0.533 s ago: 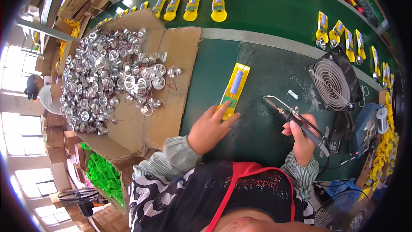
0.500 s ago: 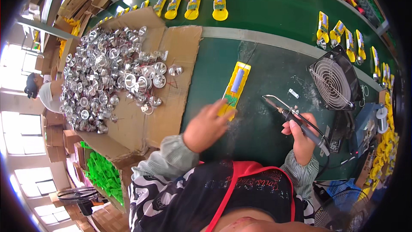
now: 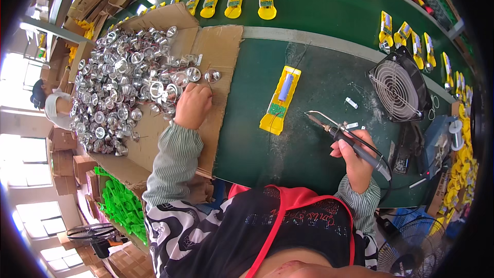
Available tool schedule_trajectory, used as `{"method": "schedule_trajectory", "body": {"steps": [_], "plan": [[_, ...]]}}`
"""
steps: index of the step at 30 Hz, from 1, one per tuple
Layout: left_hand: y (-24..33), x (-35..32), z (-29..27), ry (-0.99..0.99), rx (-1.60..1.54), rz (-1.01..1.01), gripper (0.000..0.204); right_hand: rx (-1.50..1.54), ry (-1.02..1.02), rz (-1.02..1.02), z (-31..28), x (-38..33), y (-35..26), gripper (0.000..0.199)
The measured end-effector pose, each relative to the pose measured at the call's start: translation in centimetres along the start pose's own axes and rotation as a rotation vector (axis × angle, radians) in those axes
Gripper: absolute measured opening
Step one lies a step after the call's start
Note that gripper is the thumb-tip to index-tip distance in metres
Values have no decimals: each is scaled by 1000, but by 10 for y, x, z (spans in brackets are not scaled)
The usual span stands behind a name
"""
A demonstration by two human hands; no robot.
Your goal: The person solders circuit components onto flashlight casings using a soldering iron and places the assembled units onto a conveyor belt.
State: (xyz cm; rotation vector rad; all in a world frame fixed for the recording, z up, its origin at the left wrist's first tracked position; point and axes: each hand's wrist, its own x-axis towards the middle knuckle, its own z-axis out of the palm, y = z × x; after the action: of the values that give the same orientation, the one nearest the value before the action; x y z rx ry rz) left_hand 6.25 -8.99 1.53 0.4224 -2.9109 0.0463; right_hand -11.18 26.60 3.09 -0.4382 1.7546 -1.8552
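Green workbench (image 3: 329, 15) with cardboard (image 3: 221, 51) and shiny metal cups (image 3: 118, 82).
Left hand (image 3: 193, 105) touches the cups, grip unclear; right hand (image 3: 355, 162) grasps a soldering iron (image 3: 350, 139).

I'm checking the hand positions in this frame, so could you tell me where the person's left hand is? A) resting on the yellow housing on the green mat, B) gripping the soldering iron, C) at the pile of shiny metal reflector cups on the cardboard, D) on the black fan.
C: the left hand lies at the edge of the metal reflector cups on the cardboard, while the right hand holds the soldering iron.
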Motion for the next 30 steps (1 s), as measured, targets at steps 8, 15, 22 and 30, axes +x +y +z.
{"method": "schedule_trajectory", "body": {"steps": [8,15,22,30], "plan": [[74,3,-12,-73,-839,-477,9,-2,-81,-10,9,10,-1,14],[120,11,8,-5,-685,-208,8,46,-190,-32,21,25,4,16],[125,10,17,-68,-717,-234,8,68,-237,2,30,35,14,16],[122,11,16,-91,-745,-207,6,30,-247,42,33,39,18,15]]}}
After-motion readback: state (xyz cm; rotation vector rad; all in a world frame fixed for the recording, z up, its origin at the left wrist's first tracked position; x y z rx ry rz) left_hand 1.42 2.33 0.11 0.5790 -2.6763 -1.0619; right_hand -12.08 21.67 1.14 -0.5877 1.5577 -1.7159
